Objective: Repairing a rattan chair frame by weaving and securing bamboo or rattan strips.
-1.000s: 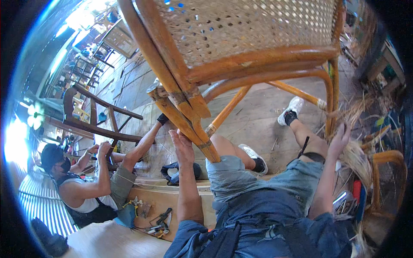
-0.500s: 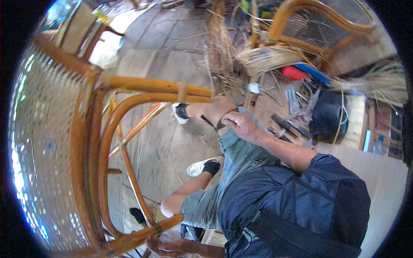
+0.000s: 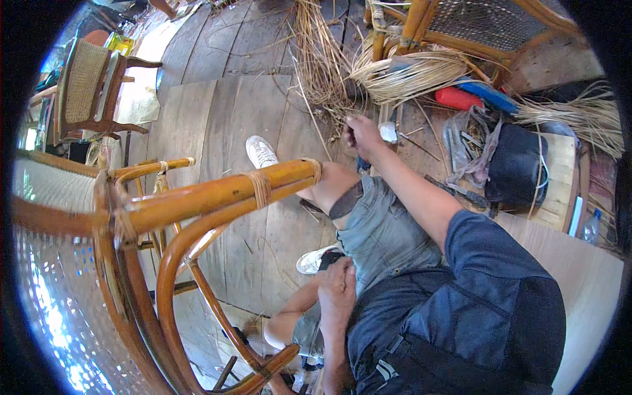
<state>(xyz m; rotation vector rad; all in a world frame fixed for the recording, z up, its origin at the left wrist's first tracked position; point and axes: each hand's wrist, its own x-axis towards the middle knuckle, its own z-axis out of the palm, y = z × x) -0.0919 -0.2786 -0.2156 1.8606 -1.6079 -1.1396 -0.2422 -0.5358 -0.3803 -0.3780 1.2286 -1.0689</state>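
A rattan chair frame (image 3: 217, 197) with glossy bent poles and cane binding stands close on my left. Its woven cane panel (image 3: 56, 289) fills the lower left side. The end of its upper pole is beside my knee. My right hand (image 3: 363, 136) is held out past that knee, beside the loose strands, its fingers curled closed; whatever they hold, if anything, is hidden. Over my lap, my left hand (image 3: 337, 283) is closed in a fist, its contents also hidden. Neither hand touches the chair.
Dry cane strands (image 3: 322, 66) and a coiled bundle (image 3: 408, 76) lie ahead. Another rattan chair (image 3: 487, 26) stands at the far right, near a red object (image 3: 459, 99), a black bucket (image 3: 517, 164) and a plastic bottle (image 3: 592, 227). A cane-backed chair (image 3: 85, 85) is at far left.
My right hand has moved from my knee out toward the strands. My left hand has come off the chair's lower pole up to my lap. The view has shifted.
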